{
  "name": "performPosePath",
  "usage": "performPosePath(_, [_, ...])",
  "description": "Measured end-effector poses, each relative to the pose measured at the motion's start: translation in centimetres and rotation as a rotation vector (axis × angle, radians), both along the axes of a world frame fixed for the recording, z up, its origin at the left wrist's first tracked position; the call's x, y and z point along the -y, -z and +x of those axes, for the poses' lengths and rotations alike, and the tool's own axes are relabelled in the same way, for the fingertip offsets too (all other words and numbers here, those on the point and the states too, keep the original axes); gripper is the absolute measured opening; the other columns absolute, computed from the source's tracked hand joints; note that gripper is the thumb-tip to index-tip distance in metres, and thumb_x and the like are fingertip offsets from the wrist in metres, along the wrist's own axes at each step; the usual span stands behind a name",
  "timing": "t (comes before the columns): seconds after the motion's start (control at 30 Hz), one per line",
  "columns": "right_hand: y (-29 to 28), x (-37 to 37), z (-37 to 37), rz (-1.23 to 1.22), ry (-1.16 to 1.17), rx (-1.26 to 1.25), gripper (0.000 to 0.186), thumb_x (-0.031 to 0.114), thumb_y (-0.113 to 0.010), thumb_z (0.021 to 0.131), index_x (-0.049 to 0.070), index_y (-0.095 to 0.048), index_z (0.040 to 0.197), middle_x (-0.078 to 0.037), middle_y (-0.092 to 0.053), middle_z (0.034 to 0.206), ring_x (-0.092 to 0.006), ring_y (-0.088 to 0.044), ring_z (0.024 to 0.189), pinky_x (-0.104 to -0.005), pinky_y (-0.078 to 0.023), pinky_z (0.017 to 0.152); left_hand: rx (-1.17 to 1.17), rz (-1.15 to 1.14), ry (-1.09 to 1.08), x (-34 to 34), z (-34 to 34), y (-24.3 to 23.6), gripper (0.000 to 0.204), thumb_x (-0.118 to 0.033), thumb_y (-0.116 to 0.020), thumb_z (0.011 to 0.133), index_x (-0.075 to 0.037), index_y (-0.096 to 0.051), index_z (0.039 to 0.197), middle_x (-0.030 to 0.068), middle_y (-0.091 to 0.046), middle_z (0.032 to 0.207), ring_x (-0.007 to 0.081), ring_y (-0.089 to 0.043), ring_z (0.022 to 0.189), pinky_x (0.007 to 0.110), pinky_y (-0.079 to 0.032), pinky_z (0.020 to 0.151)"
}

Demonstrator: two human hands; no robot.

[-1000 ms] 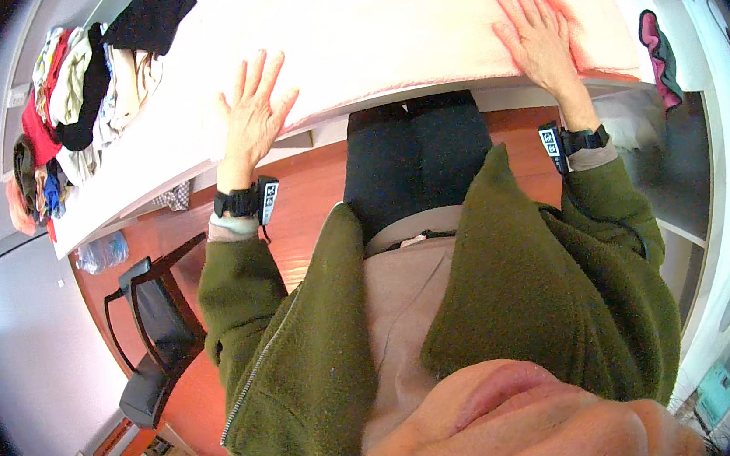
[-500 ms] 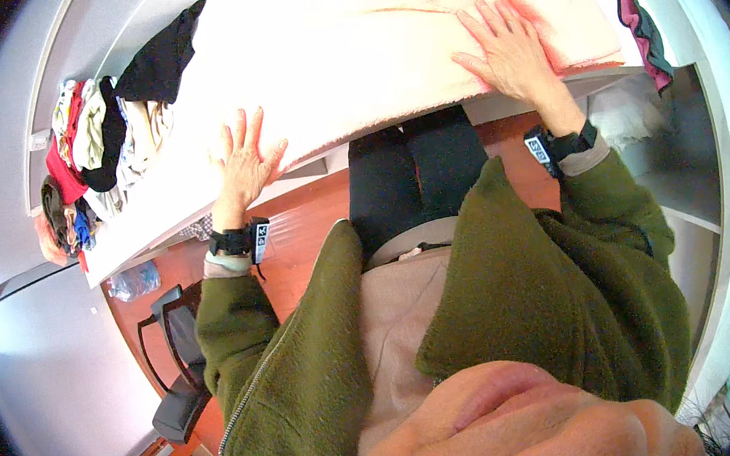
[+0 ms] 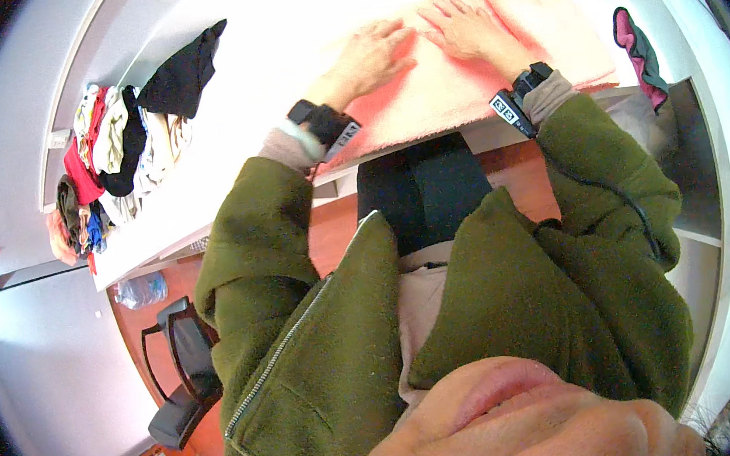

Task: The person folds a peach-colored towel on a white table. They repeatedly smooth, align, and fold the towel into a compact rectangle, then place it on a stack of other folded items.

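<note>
A pink fleecy cloth [image 3: 549, 43] lies on the white desk [image 3: 163, 230], with a thicker fold along its right part. My left hand [image 3: 371, 59] rests on the cloth near the middle, fingers apart and slightly bent, pointing right. Just right of it, my right hand [image 3: 469, 33] lies on the cloth beside the fold, fingers spread. Both wrists wear black straps with small devices. Neither hand grips anything that I can see.
A pile of mixed clothes [image 3: 100, 166] and a black garment [image 3: 179, 79] lie at the left. A pink-and-grey item [image 3: 640, 52] sits at the right. Below are a black chair [image 3: 184, 360], a plastic bottle [image 3: 138, 292] and the wooden floor [image 3: 335, 231].
My left hand has moved up and right across the cloth, close to my right hand. My right hand has shifted left. More of the folded pink cloth shows its colour.
</note>
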State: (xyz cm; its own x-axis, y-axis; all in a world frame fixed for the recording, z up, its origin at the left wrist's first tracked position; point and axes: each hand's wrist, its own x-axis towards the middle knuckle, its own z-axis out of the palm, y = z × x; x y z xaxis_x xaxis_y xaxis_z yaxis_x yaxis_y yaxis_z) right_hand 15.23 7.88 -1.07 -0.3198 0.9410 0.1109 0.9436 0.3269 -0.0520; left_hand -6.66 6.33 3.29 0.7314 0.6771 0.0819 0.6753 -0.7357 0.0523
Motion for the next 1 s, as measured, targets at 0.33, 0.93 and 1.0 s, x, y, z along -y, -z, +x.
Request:
performPosePath(0.33, [2.7,0.5,0.5,0.309,0.073,0.03,0.066,0.058,-0.039,0.097,0.02,-0.034,0.151,-0.008,-0.028,0.158,-0.0327,-0.02,0.147,-0.0533,-0.011,0.118,-0.25,-0.011,-0.231,-1.6,1.5,1.9,0.114,-0.084,-0.06,0.065,-0.021,-0.026,0.153,0.0259,-0.026,0.153,0.048,-0.028,0.139,0.055,-0.023,0.115])
performPosePath(0.93, [3.3,-1.3,-3.5,0.151,0.0,-0.079,0.056,0.051,-0.032,0.101,0.026,-0.031,0.151,-0.006,-0.028,0.158,-0.0304,-0.02,0.147,-0.0608,-0.017,0.114,-0.023,-0.141,-0.351,-0.8,0.5,4.8,0.123,-0.09,-0.054,0.063,-0.016,-0.021,0.155,0.0223,-0.012,0.159,0.05,0.0,0.145,0.071,-0.005,0.111])
performPosePath(1.0, [3.0,-1.2,-3.4,0.206,-0.02,-0.11,0.056,0.051,-0.033,0.101,0.027,-0.031,0.151,-0.007,-0.028,0.158,-0.0301,-0.019,0.147,-0.0604,-0.017,0.114,0.009,-0.134,-0.367,-0.1,-0.1,4.4,0.119,-0.09,-0.052,0.066,-0.017,-0.021,0.155,0.0196,-0.013,0.16,0.0472,0.0,0.146,0.074,-0.003,0.108])
